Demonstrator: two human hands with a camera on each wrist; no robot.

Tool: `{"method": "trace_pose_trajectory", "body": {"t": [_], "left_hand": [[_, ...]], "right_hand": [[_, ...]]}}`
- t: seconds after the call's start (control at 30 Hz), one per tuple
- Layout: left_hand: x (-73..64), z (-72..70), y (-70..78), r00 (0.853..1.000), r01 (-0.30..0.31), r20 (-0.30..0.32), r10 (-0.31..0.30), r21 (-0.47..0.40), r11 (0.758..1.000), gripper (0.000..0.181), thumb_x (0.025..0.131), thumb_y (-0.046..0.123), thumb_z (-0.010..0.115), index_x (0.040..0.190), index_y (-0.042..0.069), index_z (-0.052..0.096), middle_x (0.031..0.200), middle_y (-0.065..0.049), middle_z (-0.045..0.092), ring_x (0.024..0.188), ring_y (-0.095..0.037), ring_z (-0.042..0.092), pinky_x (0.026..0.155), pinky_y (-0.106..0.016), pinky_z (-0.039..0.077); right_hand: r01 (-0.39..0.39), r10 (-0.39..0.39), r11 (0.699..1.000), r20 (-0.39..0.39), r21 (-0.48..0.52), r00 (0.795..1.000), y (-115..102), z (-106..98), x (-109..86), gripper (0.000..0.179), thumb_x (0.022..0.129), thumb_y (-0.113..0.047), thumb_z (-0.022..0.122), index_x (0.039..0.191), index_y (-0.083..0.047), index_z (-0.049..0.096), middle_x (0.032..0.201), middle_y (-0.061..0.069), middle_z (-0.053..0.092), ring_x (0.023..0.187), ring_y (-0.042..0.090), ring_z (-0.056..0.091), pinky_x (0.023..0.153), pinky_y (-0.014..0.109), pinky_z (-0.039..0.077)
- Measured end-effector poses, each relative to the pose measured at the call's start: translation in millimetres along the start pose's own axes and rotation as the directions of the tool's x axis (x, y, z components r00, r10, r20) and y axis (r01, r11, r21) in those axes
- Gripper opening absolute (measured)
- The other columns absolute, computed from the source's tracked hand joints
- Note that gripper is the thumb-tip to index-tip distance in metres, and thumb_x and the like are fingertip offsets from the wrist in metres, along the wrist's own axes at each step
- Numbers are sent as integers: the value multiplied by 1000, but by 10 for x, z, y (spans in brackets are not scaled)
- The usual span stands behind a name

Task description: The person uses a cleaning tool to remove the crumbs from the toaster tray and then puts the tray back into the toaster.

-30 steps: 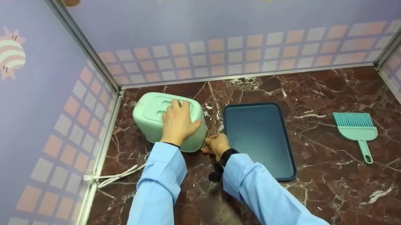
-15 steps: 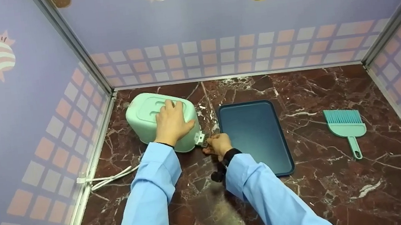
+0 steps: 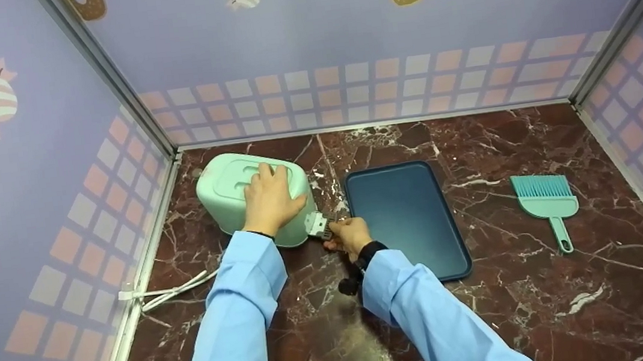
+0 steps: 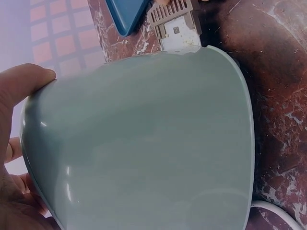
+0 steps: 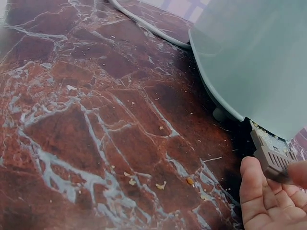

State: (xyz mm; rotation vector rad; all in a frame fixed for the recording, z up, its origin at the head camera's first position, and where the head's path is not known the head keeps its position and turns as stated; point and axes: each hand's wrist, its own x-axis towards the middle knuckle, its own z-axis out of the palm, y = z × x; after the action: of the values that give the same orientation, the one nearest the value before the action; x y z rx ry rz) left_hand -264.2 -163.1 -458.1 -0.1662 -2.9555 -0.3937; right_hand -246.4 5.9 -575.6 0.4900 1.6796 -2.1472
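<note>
A mint-green toaster [image 3: 224, 200] stands at the left of the marbled surface. My left hand [image 3: 268, 204] holds it from above, fingers over its top and thumb on the near right edge. At the toaster's low right end, its crumb tray [image 3: 317, 224] sticks partway out. My right hand [image 3: 352, 234] pinches the tray's slotted brown end between thumb and fingers. In the left wrist view the pale flat part of the crumb tray [image 4: 177, 32] shows below the toaster's edge. Crumbs lie on the crumb tray [image 5: 271, 141] in the right wrist view.
A dark blue rectangular tray [image 3: 404, 213] lies just right of my right hand. Farther right is a turquoise hand brush [image 3: 549, 203]. A white power cord [image 3: 179, 288] runs left from the toaster. Several crumbs [image 5: 160, 185] dot the surface. Patterned walls enclose the back and sides.
The crumb tray has slid out to the right from the toaster, its pale part now showing, with my right hand pinching its end. My left hand stays on the toaster. The head view has shifted slightly.
</note>
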Motion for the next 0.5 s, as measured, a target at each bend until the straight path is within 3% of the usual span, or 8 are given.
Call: {"method": "trace_pose_trajectory", "body": {"t": [0.1, 0.27, 0.37, 0.5], "left_hand": [[2, -2, 5, 1000, -1, -2, 1, -3, 1000, 64, 83, 44, 80, 127, 3, 57, 122, -23, 49, 106, -42, 55, 87, -57, 47], [10, -21, 22, 1000, -4, -3, 4, -4, 1000, 64, 84, 43, 79, 129, 2, 57, 123, -23, 49, 107, -43, 55, 88, -57, 46], [5, -25, 14, 1000, -3, -1, 3, 0, 1000, 65, 84, 43, 79, 130, 2, 56, 123, -23, 48, 108, -43, 55, 88, -58, 46], [-1, -10, -2, 1000, 2, 7, -2, 1, 1000, 66, 84, 43, 79, 130, 2, 56, 123, -24, 48, 108, -43, 54, 88, -57, 47]], "right_hand": [[-7, 6, 999, -13, -44, 1000, -10, -7, -14, 19, 104, -3, 58, 118, 9, 56, 92, 19, 63, 55, 16, 66, 58, 28, 58], [-34, 30, 993, -35, -115, 999, -43, -47, -22, 30, 105, -8, 57, 130, 9, 54, 114, 25, 65, 55, 14, 68, 51, 25, 51], [-47, 43, 993, -39, -107, 998, -48, -65, -39, 37, 106, -8, 56, 138, 9, 50, 130, 28, 60, 55, 15, 69, 50, 25, 49], [-59, 56, 995, -35, -78, 998, -34, -91, -70, 35, 106, -6, 55, 136, 10, 49, 131, 29, 57, 55, 16, 69, 56, 27, 54]]}}
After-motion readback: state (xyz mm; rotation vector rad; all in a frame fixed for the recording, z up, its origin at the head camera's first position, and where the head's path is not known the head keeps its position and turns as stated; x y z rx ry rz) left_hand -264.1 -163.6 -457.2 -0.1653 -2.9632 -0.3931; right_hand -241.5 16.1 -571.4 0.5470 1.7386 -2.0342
